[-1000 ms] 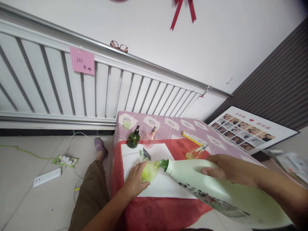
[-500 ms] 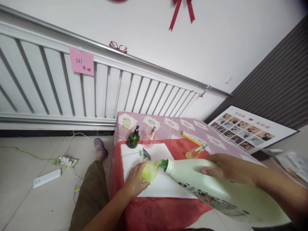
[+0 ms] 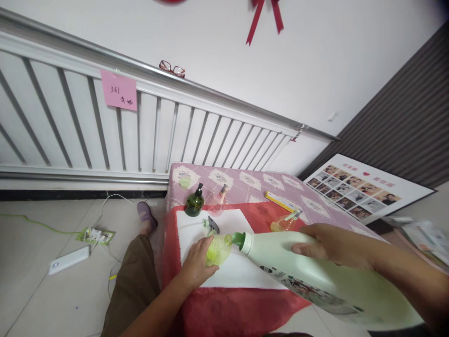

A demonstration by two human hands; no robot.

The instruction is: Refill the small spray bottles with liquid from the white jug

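My right hand (image 3: pixel 324 245) grips a large pale green detergent bottle (image 3: pixel 336 285), tipped so its mouth points left. The bottle's green spout meets the neck of a small yellow-green clear bottle (image 3: pixel 219 250). Fingers of my left hand (image 3: pixel 198 264) wrap round that small bottle over a white cloth (image 3: pixel 245 276). Just behind it lies a loose spray head (image 3: pixel 211 224), grey and green. Whether liquid is flowing cannot be made out.
A dark green pump bottle (image 3: pixel 194 201) and a pink spray bottle (image 3: pixel 218 202) stand at the back. A yellow-orange spray bottle (image 3: pixel 283 222) and a yellow box (image 3: pixel 279 201) lie farther right. Behind the table runs a white radiator (image 3: pixel 199 135). Cables and a power strip (image 3: pixel 95 235) lie on the floor.
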